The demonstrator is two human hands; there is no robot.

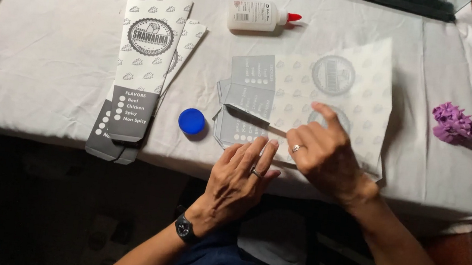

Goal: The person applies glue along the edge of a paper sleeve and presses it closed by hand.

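A flat printed paper sheet (338, 97), white with grey panels and a round emblem, lies unfolded on the white tablecloth (52, 47) near its front edge. My right hand (321, 153) presses down on the sheet's lower part, fingers spread, forefinger stretched toward the emblem. My left hand (239, 178) rests flat on the sheet's near left edge, fingers together and pointing away from me. Neither hand grips anything. A ring shows on each hand and a black watch on the left wrist.
Two finished narrow paper sleeves (141, 71) lie stacked at the left. A white glue bottle with a red tip (260, 17) lies at the back. A blue cap (191, 121) sits beside the sheet. A purple flower-like object (455, 123) rests at the right.
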